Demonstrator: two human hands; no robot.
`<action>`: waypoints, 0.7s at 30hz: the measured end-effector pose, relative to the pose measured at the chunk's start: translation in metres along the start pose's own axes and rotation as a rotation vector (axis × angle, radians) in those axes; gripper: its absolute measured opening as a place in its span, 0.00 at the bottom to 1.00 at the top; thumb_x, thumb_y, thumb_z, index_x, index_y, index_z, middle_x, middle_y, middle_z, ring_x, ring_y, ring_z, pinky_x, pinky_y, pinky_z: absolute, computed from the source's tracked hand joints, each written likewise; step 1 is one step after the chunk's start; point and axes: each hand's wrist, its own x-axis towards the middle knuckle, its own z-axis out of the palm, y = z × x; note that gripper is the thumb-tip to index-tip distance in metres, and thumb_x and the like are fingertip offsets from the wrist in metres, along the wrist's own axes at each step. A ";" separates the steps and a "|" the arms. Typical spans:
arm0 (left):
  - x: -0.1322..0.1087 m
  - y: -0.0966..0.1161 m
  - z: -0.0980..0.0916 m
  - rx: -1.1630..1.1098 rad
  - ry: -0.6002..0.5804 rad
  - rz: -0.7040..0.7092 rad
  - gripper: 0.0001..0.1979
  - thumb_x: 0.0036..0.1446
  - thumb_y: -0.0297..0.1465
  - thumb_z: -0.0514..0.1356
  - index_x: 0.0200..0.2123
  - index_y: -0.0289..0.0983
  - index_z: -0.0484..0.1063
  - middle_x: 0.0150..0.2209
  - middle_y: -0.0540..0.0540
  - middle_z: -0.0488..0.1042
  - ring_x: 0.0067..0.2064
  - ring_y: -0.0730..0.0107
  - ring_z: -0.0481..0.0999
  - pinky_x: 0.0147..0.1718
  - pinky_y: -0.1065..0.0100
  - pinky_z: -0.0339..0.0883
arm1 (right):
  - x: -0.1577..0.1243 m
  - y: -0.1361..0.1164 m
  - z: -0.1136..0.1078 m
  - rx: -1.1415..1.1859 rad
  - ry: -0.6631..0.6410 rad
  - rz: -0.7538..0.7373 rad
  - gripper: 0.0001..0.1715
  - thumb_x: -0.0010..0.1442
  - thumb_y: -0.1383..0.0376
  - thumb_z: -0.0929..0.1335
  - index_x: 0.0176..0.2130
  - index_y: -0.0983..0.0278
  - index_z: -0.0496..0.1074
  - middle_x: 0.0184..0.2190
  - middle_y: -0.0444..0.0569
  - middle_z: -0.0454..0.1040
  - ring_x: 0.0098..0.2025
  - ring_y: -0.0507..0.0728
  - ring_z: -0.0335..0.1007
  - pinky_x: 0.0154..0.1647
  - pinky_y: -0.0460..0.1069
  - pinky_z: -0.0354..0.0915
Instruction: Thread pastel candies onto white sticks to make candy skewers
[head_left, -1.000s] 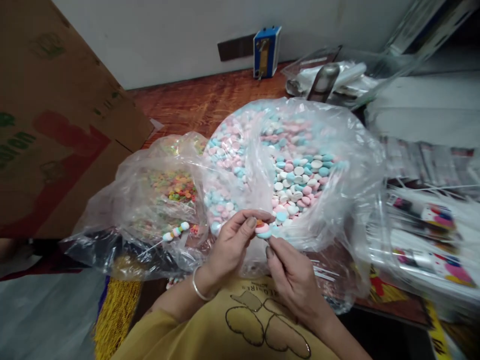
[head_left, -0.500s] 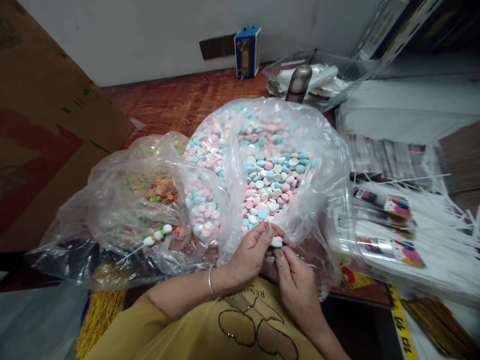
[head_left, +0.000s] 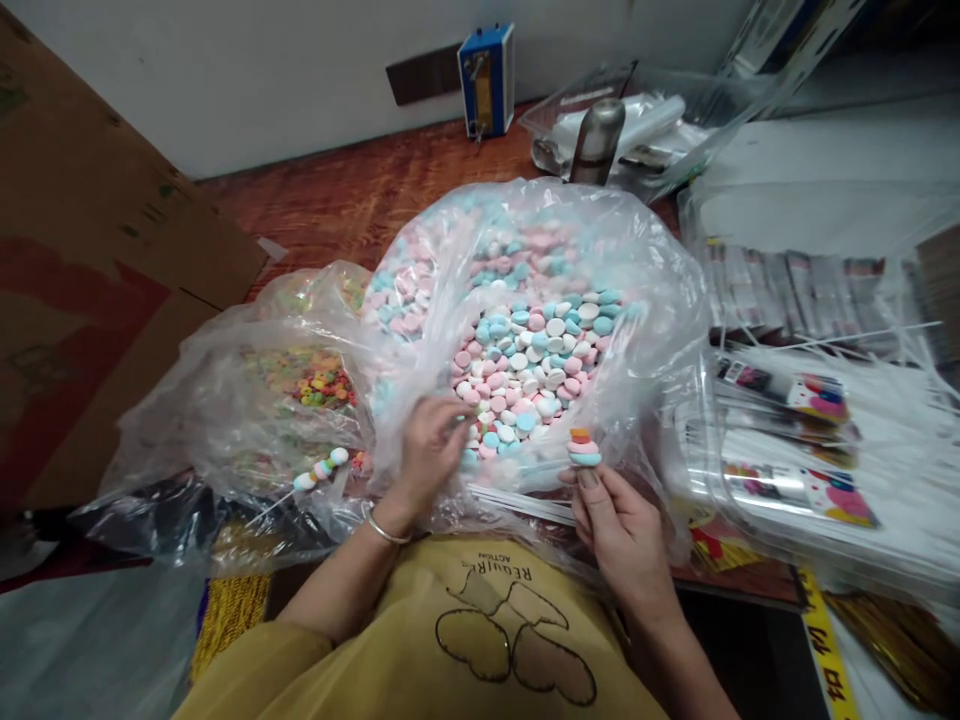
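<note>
My right hand (head_left: 611,510) pinches a candy skewer (head_left: 583,450) upright, its stick mostly hidden by the fingers. A blue, a pink and an orange piece are stacked on it. My left hand (head_left: 433,452), slightly blurred, hovers at the near left edge of a clear bag (head_left: 660,270) of pink, white and blue marshmallows (head_left: 525,375). Its fingers are curled but apart, and I see nothing held. A few red and green pieces lie on the marshmallows beside its fingertips. Several white sticks (head_left: 525,503) rest in front of the bag, between my hands.
To the left are a bag of colourful ring-shaped gummies (head_left: 319,385), a finished-looking candy skewer (head_left: 321,468) on the plastic, and a cardboard box (head_left: 112,250). At right stands a clear tub (head_left: 720,520) with sticks and printed packets. A metal flask (head_left: 598,145) and blue box (head_left: 487,85) stand behind.
My hands have parted. The left moved left to the marshmallows; the right moved slightly right with the skewer, now showing an orange piece on top. The view has shifted a little.
</note>
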 end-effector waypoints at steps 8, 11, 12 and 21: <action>0.004 0.021 0.025 0.257 -0.428 0.192 0.06 0.65 0.25 0.60 0.43 0.37 0.77 0.43 0.41 0.78 0.47 0.58 0.72 0.48 0.57 0.68 | -0.002 -0.004 0.004 -0.016 -0.011 -0.001 0.26 0.69 0.46 0.65 0.39 0.65 0.77 0.19 0.38 0.58 0.19 0.49 0.52 0.18 0.44 0.51; 0.007 0.023 0.023 0.111 -0.358 0.059 0.06 0.67 0.27 0.59 0.41 0.36 0.76 0.42 0.41 0.78 0.46 0.60 0.73 0.47 0.59 0.68 | -0.002 0.000 0.001 -0.014 0.009 0.008 0.26 0.69 0.46 0.65 0.39 0.65 0.76 0.19 0.38 0.58 0.19 0.49 0.51 0.18 0.45 0.50; 0.008 0.025 0.023 0.030 -0.330 -0.020 0.05 0.67 0.27 0.58 0.41 0.36 0.76 0.41 0.42 0.78 0.44 0.62 0.74 0.45 0.61 0.69 | -0.002 0.001 0.000 -0.013 0.011 0.012 0.26 0.69 0.46 0.65 0.40 0.65 0.76 0.19 0.38 0.58 0.19 0.49 0.52 0.18 0.45 0.50; 0.028 0.024 0.052 -0.323 -0.352 -0.423 0.07 0.60 0.27 0.59 0.33 0.37 0.78 0.29 0.49 0.76 0.29 0.71 0.73 0.30 0.70 0.66 | 0.000 0.001 0.003 -0.004 0.000 -0.017 0.26 0.69 0.46 0.64 0.37 0.64 0.75 0.19 0.38 0.58 0.19 0.49 0.52 0.18 0.45 0.50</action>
